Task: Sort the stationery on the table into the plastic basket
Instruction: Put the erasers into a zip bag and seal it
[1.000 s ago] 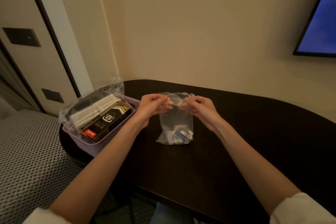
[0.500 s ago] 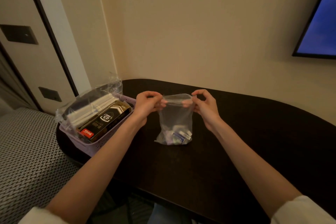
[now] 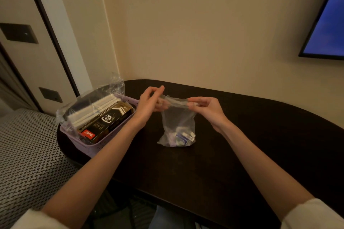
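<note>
Clear plastic bag [image 3: 179,126] stands upright on the dark table [image 3: 251,135], bottom resting on the surface, small stationery items [image 3: 181,136] bunched at its base (too small to identify). Long axis of the bag runs vertical; its mouth is stretched into a horizontal band between the two hands. Left hand [image 3: 150,101] pinches the left end of the mouth between thumb and fingers; right hand [image 3: 206,107] pinches the right end likewise, other fingers loosely curled. Neither hand is free. The lilac plastic basket [image 3: 96,147] sits to the left of the bag, near but apart from it, just beside the left forearm, already holding a black 0.5 mm lead box [image 3: 106,121] and white items under clear wrap [image 3: 89,102]. Judgement: transfer goes leftward; the left hand is nearer the basket, so it would likely lead, bag carried from its top.
</note>
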Tool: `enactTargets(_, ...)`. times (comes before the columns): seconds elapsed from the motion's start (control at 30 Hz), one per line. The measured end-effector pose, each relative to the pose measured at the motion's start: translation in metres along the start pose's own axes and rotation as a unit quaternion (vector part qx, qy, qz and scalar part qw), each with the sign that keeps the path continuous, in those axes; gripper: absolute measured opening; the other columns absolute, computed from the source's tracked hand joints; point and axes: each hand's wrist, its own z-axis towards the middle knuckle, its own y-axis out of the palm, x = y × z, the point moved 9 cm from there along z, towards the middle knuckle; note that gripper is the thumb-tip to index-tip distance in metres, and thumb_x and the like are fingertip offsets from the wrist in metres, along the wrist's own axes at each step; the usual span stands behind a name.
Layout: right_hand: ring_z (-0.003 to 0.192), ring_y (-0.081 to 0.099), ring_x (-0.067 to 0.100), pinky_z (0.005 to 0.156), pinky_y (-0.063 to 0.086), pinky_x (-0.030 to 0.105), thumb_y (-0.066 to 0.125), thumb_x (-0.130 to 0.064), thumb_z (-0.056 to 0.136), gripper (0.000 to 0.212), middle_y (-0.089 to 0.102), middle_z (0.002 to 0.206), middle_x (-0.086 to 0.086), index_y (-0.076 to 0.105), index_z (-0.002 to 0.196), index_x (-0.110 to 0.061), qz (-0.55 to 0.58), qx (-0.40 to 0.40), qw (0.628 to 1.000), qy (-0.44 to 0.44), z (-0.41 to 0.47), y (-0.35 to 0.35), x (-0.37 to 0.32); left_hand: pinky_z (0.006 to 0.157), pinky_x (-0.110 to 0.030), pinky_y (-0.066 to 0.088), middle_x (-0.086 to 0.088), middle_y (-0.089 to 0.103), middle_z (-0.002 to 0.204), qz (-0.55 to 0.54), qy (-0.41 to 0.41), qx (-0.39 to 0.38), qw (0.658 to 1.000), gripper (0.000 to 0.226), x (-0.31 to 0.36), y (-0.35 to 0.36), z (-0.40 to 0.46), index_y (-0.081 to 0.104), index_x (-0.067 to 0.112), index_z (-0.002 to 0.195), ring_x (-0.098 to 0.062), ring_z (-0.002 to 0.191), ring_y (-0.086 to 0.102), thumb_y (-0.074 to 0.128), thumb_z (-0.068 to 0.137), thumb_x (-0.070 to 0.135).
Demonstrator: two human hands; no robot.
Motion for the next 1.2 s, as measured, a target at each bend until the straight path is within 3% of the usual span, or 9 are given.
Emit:
enactTargets(0.2, 0.101, 0.061, 0.005, 0.086, 0.053, 0.022, 0.073, 0.001, 0.077, 0.037, 0.066, 0.106, -0.004, 0.069, 0.112, -0.011, -0.03, -0.024, 0.999, -0.016, -0.001, 0.009, -0.008, 0.089, -0.028, 0.053, 0.004, 0.061, 0.114, 0.214, 0.144, -0.13, 0.957, 0.056, 0.007, 0.013, -0.008, 0.055, 0.025, 0.124, -0.011, 0.106, 0.06, 0.08, 0.075, 0.012)
enactTargets(0.3, 0.096, 0.058, -0.001, 0.077, 0.051, 0.014, 0.072, 0.005, 0.077, 0.043, 0.061, 0.105, -0.008, 0.066, 0.116, -0.01, -0.058, -0.035, 0.997, -0.024, -0.002, 0.012, -0.013, 0.089, -0.025, 0.053, 0.011, 0.061, 0.112, 0.278, 0.14, -0.112, 0.944, 0.049, 0.005, 0.016, -0.005, 0.061, 0.022, 0.119, -0.001, 0.102, 0.059, 0.08, 0.074, 0.011)
enactTargets(0.43, 0.107, 0.048, 0.001, 0.089, 0.043, 0.019, 0.069, 0.006, 0.079, 0.046, 0.055, 0.113, -0.005, 0.062, 0.122, -0.007, -0.146, -0.051, 0.988, -0.024, 0.001, 0.014, -0.015, 0.073, -0.016, 0.044, 0.01, 0.064, 0.097, 0.332, 0.122, -0.081, 0.932, 0.032, 0.005, 0.017, 0.001, 0.067, 0.019, 0.109, -0.002, 0.086, 0.057, 0.077, 0.079, 0.015)
enactTargets(0.57, 0.08, 0.056, 0.006, 0.07, 0.044, 0.014, 0.068, -0.004, 0.084, 0.026, 0.063, 0.097, 0.0, 0.068, 0.111, -0.006, -0.257, -0.079, 0.962, -0.05, 0.003, 0.016, -0.02, 0.069, -0.02, 0.043, 0.007, 0.061, 0.089, 0.352, 0.135, -0.077, 0.923, 0.008, 0.007, 0.017, 0.002, 0.07, 0.021, 0.093, -0.006, 0.079, 0.055, 0.071, 0.086, 0.023)
enactTargets(0.67, 0.094, 0.062, 0.012, 0.084, 0.049, 0.026, 0.068, -0.015, 0.086, 0.013, 0.07, 0.097, 0.003, 0.074, 0.096, -0.008, -0.256, -0.072, 0.963, -0.036, 0.005, 0.01, -0.017, 0.08, -0.022, 0.046, 0.005, 0.056, 0.103, 0.33, 0.137, -0.068, 0.931, 0.002, 0.004, 0.012, 0.005, 0.07, 0.023, 0.086, -0.007, 0.096, 0.052, 0.071, 0.086, 0.026)
enactTargets(0.77, 0.091, 0.052, 0.001, 0.077, 0.042, 0.013, 0.066, -0.018, 0.088, 0.015, 0.062, 0.096, -0.005, 0.074, 0.096, -0.008, -0.235, -0.056, 0.97, -0.027, 0.002, 0.002, -0.017, 0.087, -0.019, 0.043, 0.006, 0.052, 0.118, 0.296, 0.153, -0.051, 0.941, 0.007, 0.003, 0.006, 0.002, 0.074, 0.018, 0.086, -0.004, 0.111, 0.047, 0.072, 0.085, 0.025)
enactTargets(0.9, 0.086, 0.056, -0.004, 0.072, 0.037, 0.01, 0.063, -0.017, 0.09, 0.012, 0.066, 0.092, -0.008, 0.073, 0.092, -0.011, -0.166, -0.049, 0.985, -0.005, 0.002, 0.0, -0.008, 0.087, -0.03, 0.047, 0.008, 0.064, 0.1, 0.285, 0.196, -0.053, 0.937, 0.006, 0.007, 0.008, -0.002, 0.075, 0.019, 0.087, -0.008, 0.1, 0.056, 0.072, 0.085, 0.024)
enactTargets(1.0, 0.089, 0.059, 0.0, 0.073, 0.037, 0.012, 0.062, -0.018, 0.091, 0.012, 0.069, 0.091, -0.003, 0.072, 0.087, -0.013, -0.136, -0.033, 0.99, 0.014, 0.003, 0.001, 0.001, 0.087, -0.033, 0.051, 0.008, 0.07, 0.092, 0.226, 0.127, -0.069, 0.963, 0.008, -0.003, 0.008, 0.003, 0.074, 0.021, 0.093, -0.006, 0.094, 0.063, 0.068, 0.088, 0.023)
enactTargets(1.2, 0.087, 0.062, 0.008, 0.074, 0.047, 0.019, 0.062, -0.012, 0.091, 0.007, 0.067, 0.091, 0.0, 0.067, 0.095, -0.014, -0.09, 0.002, 0.995, 0.043, 0.006, 0.002, 0.013, 0.083, -0.027, 0.052, -0.003, 0.067, 0.103, 0.114, -0.069, -0.037, 0.99, 0.012, -0.036, 0.008, 0.009, 0.07, 0.012, 0.101, -0.014, 0.1, 0.062, 0.062, 0.091, 0.013)
